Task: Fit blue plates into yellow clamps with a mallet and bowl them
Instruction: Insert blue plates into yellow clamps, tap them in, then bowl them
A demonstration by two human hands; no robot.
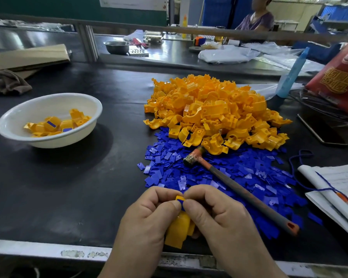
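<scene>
Both the left hand and right hand pinch a yellow clamp near the table edge.

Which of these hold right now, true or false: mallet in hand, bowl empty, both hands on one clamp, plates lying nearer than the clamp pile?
1. The mallet is held. False: it lies on the blue plates.
2. The white bowl is empty. False: it holds several clamps, some showing blue plates.
3. Left hand and right hand hold one yellow clamp. True.
4. The blue plates lie nearer the person than the clamp pile. True.
</scene>
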